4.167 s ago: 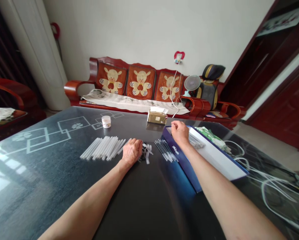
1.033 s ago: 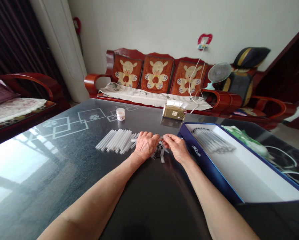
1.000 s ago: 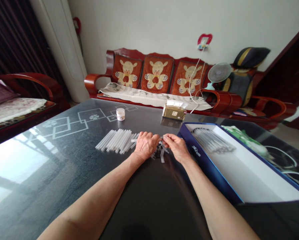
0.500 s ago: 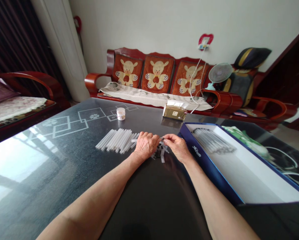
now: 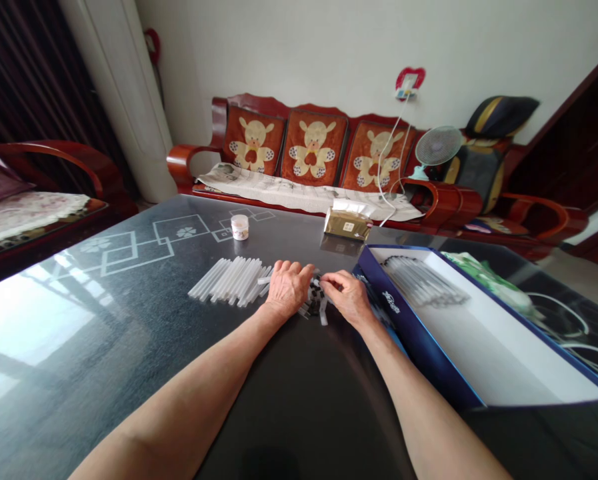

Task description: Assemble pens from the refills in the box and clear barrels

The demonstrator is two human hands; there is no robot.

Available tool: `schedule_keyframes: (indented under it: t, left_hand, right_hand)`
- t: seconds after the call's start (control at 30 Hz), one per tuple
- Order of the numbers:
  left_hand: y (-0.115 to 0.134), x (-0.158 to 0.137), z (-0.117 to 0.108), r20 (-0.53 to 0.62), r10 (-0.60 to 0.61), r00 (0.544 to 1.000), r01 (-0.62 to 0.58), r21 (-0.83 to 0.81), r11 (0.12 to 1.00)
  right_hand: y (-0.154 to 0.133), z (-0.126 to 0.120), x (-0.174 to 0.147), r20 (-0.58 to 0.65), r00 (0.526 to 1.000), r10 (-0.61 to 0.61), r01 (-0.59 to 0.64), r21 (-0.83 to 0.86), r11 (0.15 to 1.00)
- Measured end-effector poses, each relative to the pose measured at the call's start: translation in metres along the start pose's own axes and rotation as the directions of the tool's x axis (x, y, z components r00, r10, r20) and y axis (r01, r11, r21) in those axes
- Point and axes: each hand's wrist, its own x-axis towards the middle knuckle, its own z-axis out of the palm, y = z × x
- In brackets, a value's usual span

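Observation:
My left hand (image 5: 287,288) is closed around a slim white tube (image 5: 263,281), whose end sticks out to the left past the knuckles. Beside it, my right hand (image 5: 347,296) has thumb and forefinger pinched together over a small heap of black and clear pieces (image 5: 316,303); what sits in the pinch is too small to make out. A row of translucent white tubes (image 5: 231,281) lies on the table just left of my left hand. Right of my right hand stands an open blue box (image 5: 441,353) with a white inside, holding a bundle of clear tubes with dark ends (image 5: 423,281).
On the dark glossy table (image 5: 143,320) stand a small white tub (image 5: 239,227) and a gold tissue box (image 5: 347,223). A green-and-white bag (image 5: 493,283) and white cable (image 5: 563,307) lie beyond the blue box. Behind is a wooden sofa (image 5: 183,163).
My right hand has drawn slightly down from the left hand's fingertips to the heap of small pieces. My left hand stays nearly in place with the tube.

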Motion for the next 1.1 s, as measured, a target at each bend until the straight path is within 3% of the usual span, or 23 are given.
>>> schedule_keyframes:
  t: [0.17, 0.33, 0.57, 0.73, 0.8, 0.9, 0.97, 1.03, 1.1]
  left_hand:
    - [0.000, 0.000, 0.001, 0.015, 0.007, 1.000, -0.007, -0.014, 1.000]
    - [0.002, 0.000, 0.001, 0.016, 0.054, 0.998, -0.054, -0.019, 0.998]
    - [0.003, 0.000, 0.002, 0.037, 0.103, 0.994, -0.101, -0.059, 0.993]
    - [0.006, -0.001, -0.005, -0.008, 0.081, 0.997, -0.082, -0.084, 0.993]
    - [0.006, -0.001, -0.007, -0.021, 0.035, 0.999, -0.037, -0.077, 0.996]
    - [0.004, -0.001, -0.005, -0.036, -0.029, 0.999, 0.027, -0.055, 0.998]
    - [0.002, -0.001, -0.004, -0.038, -0.033, 0.999, 0.031, -0.044, 0.999]
    - [0.002, -0.001, -0.002, -0.034, -0.025, 0.999, 0.024, -0.037, 0.999]
    - [0.001, -0.001, -0.002, -0.028, -0.024, 0.999, 0.024, -0.028, 0.999]
  right_hand:
    - [-0.004, 0.005, 0.000, -0.006, 1.000, 0.011, -0.011, 0.009, 1.000]
    - [0.003, 0.005, 0.003, -0.123, 0.972, 0.200, -0.180, 0.161, 0.970]
    - [0.003, 0.008, 0.002, -0.023, 0.953, 0.303, -0.287, 0.251, 0.924]
    - [-0.001, 0.005, 0.002, -0.032, 0.937, 0.349, -0.319, 0.336, 0.886]
    - [0.002, 0.002, 0.005, -0.100, 0.904, 0.415, -0.333, 0.442, 0.833]
    - [0.011, -0.004, 0.012, -0.227, 0.809, 0.542, -0.324, 0.596, 0.734]
    - [0.016, -0.008, 0.015, -0.291, 0.765, 0.575, -0.323, 0.599, 0.733]
    - [0.016, -0.010, 0.015, -0.400, 0.777, 0.486, -0.292, 0.454, 0.842]
    - [0.010, -0.009, 0.012, -0.503, 0.838, 0.211, -0.158, 0.146, 0.977]
